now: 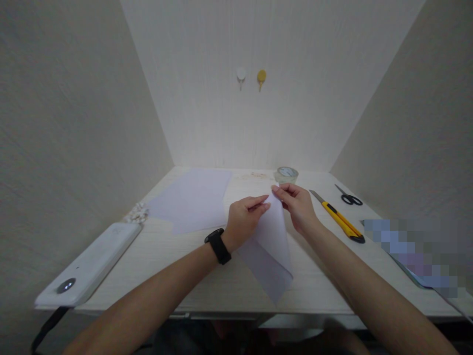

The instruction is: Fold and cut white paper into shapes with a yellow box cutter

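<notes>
At the middle of the pale surface (207, 291), both hands meet over a white sheet of paper (271, 251), folded over so its lower corner points back toward the person. The left hand (244, 219), a black wristband (218, 245) behind it, has its fingers pinched together on the sheet's top corner; the right hand (297, 204) grips the same corner from the other side, thumb and fingers closed on the edge. To my eye, a clean fold here wants both layers lined up corner to corner before any crease is pressed. A second sheet (192, 199) lies flat to the left, and the yellow utility knife (338, 217), scissors (349, 197) and tape roll (286, 173) sit apart.
</notes>
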{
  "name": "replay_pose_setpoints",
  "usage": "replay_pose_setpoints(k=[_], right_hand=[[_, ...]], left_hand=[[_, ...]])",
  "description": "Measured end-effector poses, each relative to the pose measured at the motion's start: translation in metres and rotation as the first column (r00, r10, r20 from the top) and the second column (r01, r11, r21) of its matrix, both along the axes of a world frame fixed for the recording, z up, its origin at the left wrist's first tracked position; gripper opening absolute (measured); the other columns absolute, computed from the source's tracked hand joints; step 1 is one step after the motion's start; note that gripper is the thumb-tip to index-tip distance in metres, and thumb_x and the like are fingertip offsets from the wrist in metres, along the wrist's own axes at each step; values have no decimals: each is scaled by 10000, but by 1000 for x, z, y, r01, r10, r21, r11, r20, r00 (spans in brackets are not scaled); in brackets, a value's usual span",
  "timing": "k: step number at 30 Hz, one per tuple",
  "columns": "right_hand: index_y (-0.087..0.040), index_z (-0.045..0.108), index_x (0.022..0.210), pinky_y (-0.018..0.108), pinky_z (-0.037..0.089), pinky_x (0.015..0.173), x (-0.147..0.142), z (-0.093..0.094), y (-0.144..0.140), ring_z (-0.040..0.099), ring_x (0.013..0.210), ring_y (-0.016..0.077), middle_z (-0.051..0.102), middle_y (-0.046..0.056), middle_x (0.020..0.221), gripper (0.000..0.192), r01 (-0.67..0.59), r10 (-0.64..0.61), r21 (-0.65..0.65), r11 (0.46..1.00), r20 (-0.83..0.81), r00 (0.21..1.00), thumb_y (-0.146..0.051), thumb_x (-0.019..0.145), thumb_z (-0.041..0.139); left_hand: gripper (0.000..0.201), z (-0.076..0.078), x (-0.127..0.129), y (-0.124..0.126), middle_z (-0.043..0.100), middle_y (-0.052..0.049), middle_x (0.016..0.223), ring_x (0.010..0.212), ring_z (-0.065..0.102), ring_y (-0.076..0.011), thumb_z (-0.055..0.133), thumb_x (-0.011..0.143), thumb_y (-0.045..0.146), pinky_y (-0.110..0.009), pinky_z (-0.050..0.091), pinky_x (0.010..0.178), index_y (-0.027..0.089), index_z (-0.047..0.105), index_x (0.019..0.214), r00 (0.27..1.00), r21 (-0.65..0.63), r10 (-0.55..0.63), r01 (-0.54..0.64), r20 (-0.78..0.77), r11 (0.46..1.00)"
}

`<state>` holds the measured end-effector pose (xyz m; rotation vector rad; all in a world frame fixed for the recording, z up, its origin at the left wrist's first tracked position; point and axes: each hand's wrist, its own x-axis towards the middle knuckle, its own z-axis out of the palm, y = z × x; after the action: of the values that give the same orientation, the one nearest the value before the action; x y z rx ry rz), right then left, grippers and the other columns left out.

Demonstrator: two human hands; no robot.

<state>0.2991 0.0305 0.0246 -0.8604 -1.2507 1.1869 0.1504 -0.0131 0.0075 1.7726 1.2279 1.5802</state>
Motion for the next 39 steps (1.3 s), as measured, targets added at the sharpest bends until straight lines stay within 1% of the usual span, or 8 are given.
replay_pose_setpoints(k=[3,7,11,17,25,32,36,39], right_hand=[[-192,671,681,267,442,551,-1,23,-2,530,567,122,624,-6,623,349,-18,16,70,997,40,999,-475,585,849],[-187,696,681,286,469,579,-7,64,8,560,603,136,656,19,660,339,-96,64,228,969,142,988,-482,596,842],[-181,713,715,309,506,619,-15,91,27,595,638,151,687,34,706,348,-32,-4,332,943,108,994,-464,570,854],[-180,720,731,339,545,681,-16,94,43,628,669,163,709,41,729,348,12,-25,348,937,31,999,-438,548,867],[-179,726,729,332,548,668,-8,93,40,630,657,159,712,40,721,378,-91,75,280,956,70,995,-449,519,886],[-185,725,752,310,537,629,-5,101,35,620,655,151,703,33,723,382,-32,25,303,953,27,999,-480,553,866],[-183,729,755,273,481,558,1,107,31,579,616,132,688,27,705,352,15,-36,340,940,56,998,-463,580,853],[-173,727,746,238,367,451,6,111,29,496,527,100,646,9,633,351,24,-53,310,950,85,995,-438,561,865]], left_hand=[[179,10,-1,-1,762,-54,987,884,705,-173,680,850,229,-318,564,838,226,764,1008,999,141,42,-39,-20,989],[189,30,-7,10,756,-44,975,855,690,-150,660,875,243,-289,555,790,240,758,1036,994,331,106,-111,32,937],[170,52,-13,34,748,-32,932,810,672,-133,664,877,253,-273,540,751,249,763,1015,986,425,154,-166,62,890],[154,62,-15,54,745,-29,920,802,672,-131,662,881,264,-269,536,728,256,767,995,985,469,164,-168,50,867],[145,62,-23,52,759,-31,934,827,695,-150,665,880,278,-292,551,757,257,770,977,988,499,152,-123,-18,858],[202,79,-20,50,746,-47,957,856,677,-147,585,933,265,-292,534,785,235,750,1047,974,559,184,-80,-134,825],[219,87,-17,47,740,-44,953,856,669,-142,558,950,266,-285,532,788,234,740,1066,963,548,172,-30,-210,836],[230,91,-16,41,741,-51,962,857,669,-140,544,957,261,-281,531,795,221,734,1082,954,541,156,8,-257,841]])
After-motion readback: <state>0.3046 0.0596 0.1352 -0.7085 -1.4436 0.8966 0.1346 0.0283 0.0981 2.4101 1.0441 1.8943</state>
